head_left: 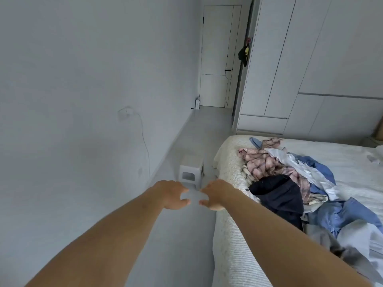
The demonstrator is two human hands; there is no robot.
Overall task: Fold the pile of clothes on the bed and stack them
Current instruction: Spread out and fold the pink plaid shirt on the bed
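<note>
Left hand: the left hand (pixel 173 194) is stretched forward over the floor, fingers loosely curved and spread, holding nothing.
Right hand: the right hand (pixel 215 196) is stretched forward beside it, fingertips near those of the left but apart, fingers relaxed, holding nothing.
Pile of clothes: the pile of clothes (pixel 294 183) lies unfolded on the bed (pixel 230 235), to the right of both hands and touched by neither.
Pile contents: a pink plaid garment (pixel 267 162) lies at the far end; a dark navy garment (pixel 279 195) lies nearest the bed edge, partly over the plaid; a white garment (pixel 306 168) and blue garments (pixel 339 214) are tangled behind and to the right; grey cloth (pixel 360 245) lies at the near end.
Bed: covered in a pale textured spread; its edge runs beneath the right forearm.
Stool: a small white stool (pixel 190 172) stands on the floor (pixel 176 245) just beyond the hands, beside the bed corner.
Wardrobe: a white wardrobe (pixel 310 69) stands behind the bed, doors and drawers closed; contents cannot be seen.
Door: a white door (pixel 217 59) at the end of the room is closed.
Hanging item: a dark item (pixel 243 55) hangs at the wardrobe's left edge.
</note>
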